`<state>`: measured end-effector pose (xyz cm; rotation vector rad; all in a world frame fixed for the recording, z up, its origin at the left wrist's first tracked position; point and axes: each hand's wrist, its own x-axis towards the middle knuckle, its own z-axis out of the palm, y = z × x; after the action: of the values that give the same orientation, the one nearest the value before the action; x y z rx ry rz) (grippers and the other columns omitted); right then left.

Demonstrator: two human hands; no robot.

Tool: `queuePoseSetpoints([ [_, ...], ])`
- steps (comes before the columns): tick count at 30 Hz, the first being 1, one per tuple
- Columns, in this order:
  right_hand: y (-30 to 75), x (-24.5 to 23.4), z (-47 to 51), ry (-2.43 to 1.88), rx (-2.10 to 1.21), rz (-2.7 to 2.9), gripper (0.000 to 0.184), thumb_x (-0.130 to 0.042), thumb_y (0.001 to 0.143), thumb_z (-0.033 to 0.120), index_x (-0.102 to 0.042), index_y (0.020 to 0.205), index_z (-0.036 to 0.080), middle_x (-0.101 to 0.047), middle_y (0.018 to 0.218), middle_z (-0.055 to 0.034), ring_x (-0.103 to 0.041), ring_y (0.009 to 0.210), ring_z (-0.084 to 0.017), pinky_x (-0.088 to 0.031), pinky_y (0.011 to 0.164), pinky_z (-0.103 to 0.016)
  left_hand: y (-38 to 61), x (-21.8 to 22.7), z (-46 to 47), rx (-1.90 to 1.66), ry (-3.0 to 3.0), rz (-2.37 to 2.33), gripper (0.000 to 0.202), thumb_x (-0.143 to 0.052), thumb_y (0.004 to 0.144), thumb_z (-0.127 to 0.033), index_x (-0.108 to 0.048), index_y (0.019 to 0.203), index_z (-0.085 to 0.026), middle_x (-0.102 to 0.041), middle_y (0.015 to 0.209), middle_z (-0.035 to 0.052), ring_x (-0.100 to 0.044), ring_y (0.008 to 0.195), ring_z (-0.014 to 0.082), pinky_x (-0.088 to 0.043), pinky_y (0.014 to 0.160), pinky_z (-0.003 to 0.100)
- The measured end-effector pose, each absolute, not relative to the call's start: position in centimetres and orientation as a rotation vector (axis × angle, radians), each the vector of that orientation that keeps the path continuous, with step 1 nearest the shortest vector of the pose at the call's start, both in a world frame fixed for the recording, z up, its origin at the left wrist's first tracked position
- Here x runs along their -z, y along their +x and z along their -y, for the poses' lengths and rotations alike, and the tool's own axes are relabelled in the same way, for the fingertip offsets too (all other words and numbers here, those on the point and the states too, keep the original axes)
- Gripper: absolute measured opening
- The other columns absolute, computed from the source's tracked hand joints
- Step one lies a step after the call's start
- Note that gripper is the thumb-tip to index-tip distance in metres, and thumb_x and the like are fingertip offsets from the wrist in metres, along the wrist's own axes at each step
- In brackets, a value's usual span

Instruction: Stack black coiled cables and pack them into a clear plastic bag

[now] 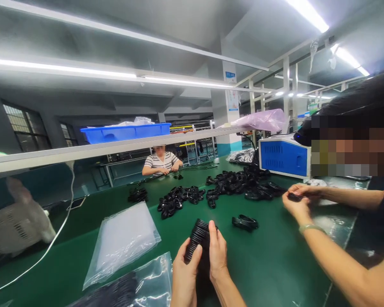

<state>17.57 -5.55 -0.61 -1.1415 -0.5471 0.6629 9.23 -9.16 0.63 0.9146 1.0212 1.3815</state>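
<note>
Between my two hands is a stack of coiled black cables [198, 236], their loops lined up side by side. My left hand [186, 266] wraps around the left end, its thumb pressed on the front. On the other side, my right hand [218, 249] grips the stack, fingers pointing up. Just right of it a small bundle of black cable coils [245, 222] lies on the green table [259, 260]. Beyond my hands sit loose piles of black coils [179, 198]. At lower left is a clear plastic bag [153, 277] with black coils inside.
Flat clear bags [124, 238] lie at left, near a phone [76, 204] and a fan [16, 217]. A shelf with a blue tray [128, 133] spans the bench. A blue-and-white machine [284, 157] stands at right. One co-worker [339, 238] handles a black piece; another [161, 164] sits opposite.
</note>
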Motion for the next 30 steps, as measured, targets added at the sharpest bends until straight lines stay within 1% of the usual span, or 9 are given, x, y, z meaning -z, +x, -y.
queuePoseSetpoints([
  [3,17.4,0.4,6.0,-1.136,-0.692,0.638,0.035,-0.055,0.071,0.055,-0.062,0.055,0.024,-0.065,0.055,-0.0010,-0.061,0.057,-0.020,-0.046,0.051,-0.028,8.9,0.2,9.5,-1.450,0.894,-1.056,0.057,-0.080,0.057,-0.037,-0.063,0.105,-0.013,-0.068,0.100,0.0107,-0.064,0.090,0.0216,-0.050,0.078,0.025],
  [6,17.6,0.4,6.3,-1.143,-0.700,0.707,0.032,-0.056,0.071,0.051,-0.060,0.052,0.026,-0.065,0.053,-0.0011,-0.060,0.055,-0.019,-0.045,0.049,-0.028,8.5,0.9,9.7,-1.474,0.920,-1.053,0.054,-0.078,0.059,-0.039,-0.063,0.104,-0.013,-0.069,0.096,0.0098,-0.065,0.088,0.0211,-0.051,0.077,0.026],
  [8,17.7,0.3,6.4,-1.144,-0.704,0.744,0.029,-0.056,0.071,0.050,-0.062,0.054,0.027,-0.065,0.054,-0.0016,-0.061,0.055,-0.020,-0.045,0.049,-0.028,8.4,1.1,9.8,-1.488,0.948,-1.027,0.053,-0.077,0.060,-0.039,-0.062,0.104,-0.013,-0.069,0.097,0.0104,-0.065,0.089,0.0214,-0.050,0.078,0.027],
  [12,17.7,0.1,6.7,-1.124,-0.735,0.814,0.028,-0.056,0.071,0.051,-0.062,0.054,0.029,-0.067,0.056,-0.0019,-0.062,0.055,-0.020,-0.047,0.049,-0.029,8.3,1.2,10.0,-1.561,0.946,-0.993,0.061,-0.077,0.060,-0.040,-0.057,0.112,-0.014,-0.069,0.097,0.0118,-0.065,0.089,0.0232,-0.051,0.080,0.030],
  [14,17.4,0.0,6.9,-1.113,-0.752,0.839,0.030,-0.054,0.073,0.052,-0.063,0.055,0.029,-0.068,0.057,-0.0020,-0.063,0.056,-0.021,-0.047,0.048,-0.030,8.3,1.2,10.1,-1.595,0.968,-1.017,0.062,-0.075,0.061,-0.042,-0.057,0.113,-0.015,-0.068,0.102,0.0121,-0.064,0.093,0.0241,-0.049,0.084,0.032],
  [17,16.8,0.3,7.2,-1.093,-0.799,0.849,0.033,-0.050,0.074,0.055,-0.066,0.064,0.028,-0.068,0.058,-0.0034,-0.064,0.058,-0.023,-0.047,0.046,-0.031,8.2,1.3,10.2,-1.605,1.052,-1.066,0.058,-0.073,0.062,-0.043,-0.059,0.112,-0.017,-0.065,0.111,0.0113,-0.060,0.101,0.0251,-0.045,0.091,0.034],
  [22,15.9,1.2,7.2,-1.072,-0.872,0.827,0.040,-0.047,0.076,0.059,-0.068,0.074,0.024,-0.068,0.061,-0.0057,-0.066,0.060,-0.026,-0.049,0.045,-0.034,7.9,1.7,10.2,-1.605,1.032,-1.052,0.059,-0.071,0.063,-0.046,-0.059,0.113,-0.018,-0.064,0.113,0.0112,-0.058,0.105,0.0260,-0.044,0.093,0.035],
  [25,15.8,1.6,7.0,-1.090,-0.887,0.853,0.035,-0.047,0.076,0.056,-0.068,0.075,0.027,-0.070,0.064,-0.0058,-0.066,0.063,-0.025,-0.049,0.045,-0.033,7.8,1.9,10.3,-1.629,0.999,-1.045,0.059,-0.071,0.062,-0.047,-0.059,0.112,-0.017,-0.064,0.113,0.0111,-0.058,0.105,0.0259,-0.044,0.093,0.034],
  [30,16.0,2.0,7.0,-1.133,-0.850,0.832,0.019,-0.053,0.074,0.048,-0.067,0.071,0.036,-0.072,0.070,-0.0027,-0.067,0.066,-0.022,-0.052,0.049,-0.031,7.6,1.3,11.1,-1.650,0.961,-1.083,0.053,-0.070,0.064,-0.043,-0.060,0.110,-0.017,-0.065,0.110,0.0106,-0.059,0.102,0.0253,-0.045,0.091,0.033],
])
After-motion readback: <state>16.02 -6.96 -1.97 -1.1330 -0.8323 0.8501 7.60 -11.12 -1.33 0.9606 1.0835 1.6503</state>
